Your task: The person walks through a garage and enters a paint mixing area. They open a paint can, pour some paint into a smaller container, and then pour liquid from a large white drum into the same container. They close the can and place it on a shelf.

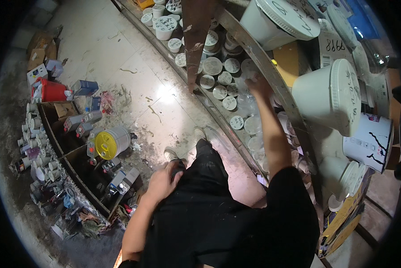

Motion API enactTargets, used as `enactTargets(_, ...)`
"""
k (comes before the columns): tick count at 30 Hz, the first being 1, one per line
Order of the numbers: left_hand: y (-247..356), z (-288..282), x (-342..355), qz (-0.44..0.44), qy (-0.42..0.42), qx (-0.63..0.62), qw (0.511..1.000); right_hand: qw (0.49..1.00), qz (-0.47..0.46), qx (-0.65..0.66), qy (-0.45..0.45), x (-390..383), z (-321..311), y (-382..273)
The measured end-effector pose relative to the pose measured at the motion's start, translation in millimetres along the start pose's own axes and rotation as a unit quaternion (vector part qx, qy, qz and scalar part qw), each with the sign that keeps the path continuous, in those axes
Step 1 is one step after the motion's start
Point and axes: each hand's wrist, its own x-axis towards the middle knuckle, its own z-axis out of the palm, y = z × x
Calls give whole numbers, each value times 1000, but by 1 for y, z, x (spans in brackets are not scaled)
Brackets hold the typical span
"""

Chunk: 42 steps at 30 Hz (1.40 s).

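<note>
Hands: right hand [259, 85] among lidded tubs [213, 66], left hand [164, 181] on knee.

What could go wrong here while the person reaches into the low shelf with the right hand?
1. The right hand reaches among crowded small tubs; it may knock some off the shelf.
2. Big white buckets lie on their sides just above the arm; a bump might shift one.
3. The floor looks smeared and glossy, and the person leans on the left hand at the knee; a foot might slip.
</note>
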Motion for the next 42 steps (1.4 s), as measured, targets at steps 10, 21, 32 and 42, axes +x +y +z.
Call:
enactTargets(10, 36, -36, 65, 144, 202, -233, 940, 434, 315, 776, -333, -199, -69, -184)
enactTargets(21, -126, -172, 95, 1, 332, -418, 845, 413, 297, 695, -508, -194, 35, -409)
enactTargets(32, -262, -372, 162, 39, 354, -509, 783, 793, -241, 477, -292, -131, 143, -638)
enactTargets(42, -392, -643, 173, -41, 469, -307, 827, 780, -66, 580, -224, 122, 261, -912)
